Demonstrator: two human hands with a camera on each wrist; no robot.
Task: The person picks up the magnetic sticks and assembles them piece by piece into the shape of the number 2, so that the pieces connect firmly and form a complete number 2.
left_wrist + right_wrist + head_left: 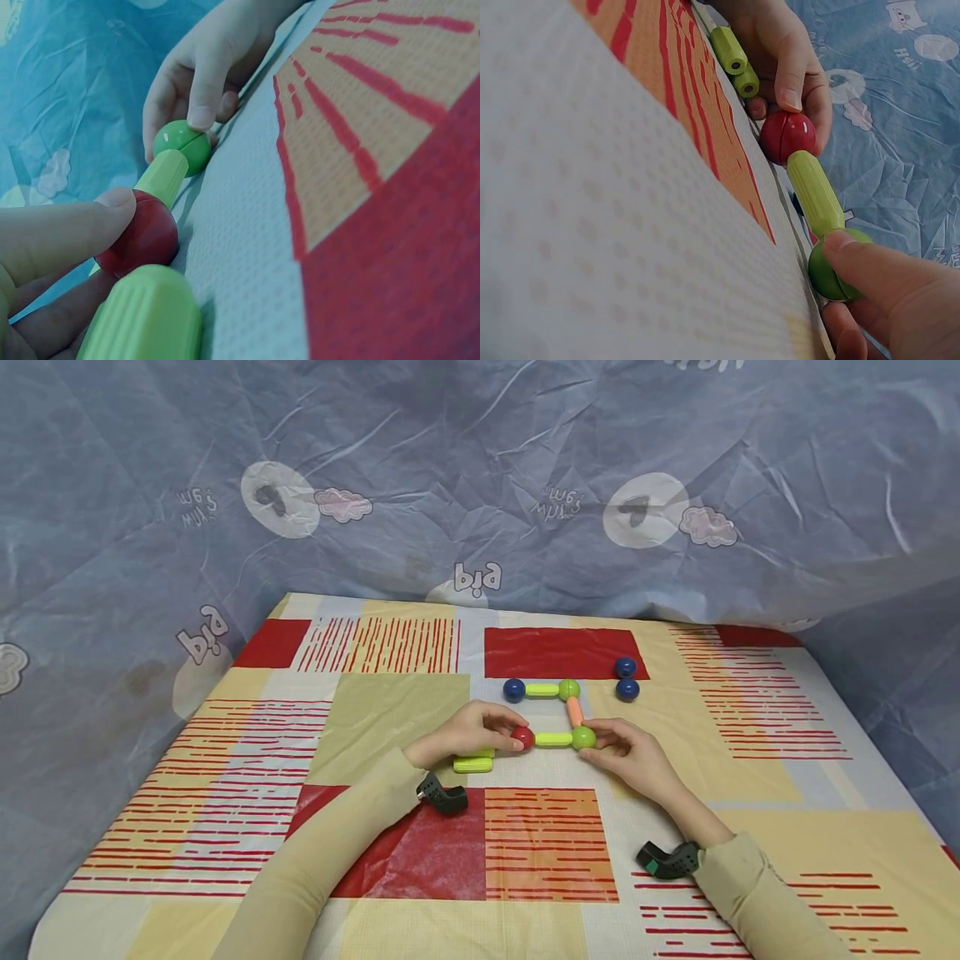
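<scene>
My left hand [480, 731] pinches a red ball [522, 738] between thumb and fingers. A yellow-green rod [553, 739] joins that ball to a green ball [583, 737], which my right hand [626, 756] pinches from the right side. From this green ball an orange rod [574, 712] runs back to a second green ball [569, 690]. Another yellow-green rod [542, 690] links it to a blue ball [513, 690] on the left, so the chain makes a U shape opening leftward. In the right wrist view the thumb covers part of the near green ball [832, 277].
Two loose yellow-green rods [472, 765] lie side by side under and beside the left wrist. Two loose blue balls [627, 690] sit behind the right hand. A patterned cloth [405, 718] covers the table, and a blue printed curtain [420, 485] hangs behind and at the sides.
</scene>
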